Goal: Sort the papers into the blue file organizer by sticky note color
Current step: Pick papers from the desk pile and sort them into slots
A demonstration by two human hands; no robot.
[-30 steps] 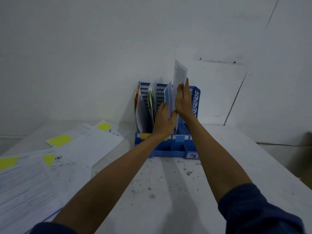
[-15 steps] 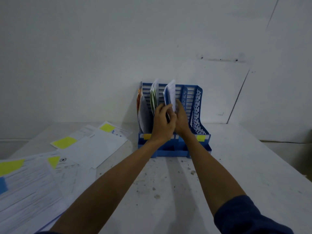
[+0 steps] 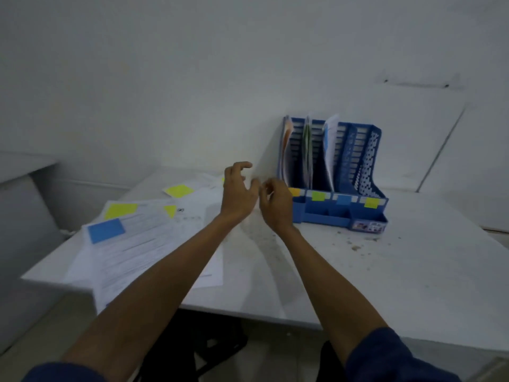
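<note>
Two grips hover over the desk (image 3: 399, 277) holding nothing: the left grip (image 3: 238, 191) has loosely curled, spread fingers, and the right grip (image 3: 275, 206) is loosely curled, just left of the blue file organizer (image 3: 367, 166). It stands upright at the desk's back against the wall, slots running front to back, tops open. Orange, green, blue and yellow tabs mark its front. Bare desk lies before it and to its right. Loose papers (image 3: 143, 249) fan across the left, overhanging the near edge.
</note>
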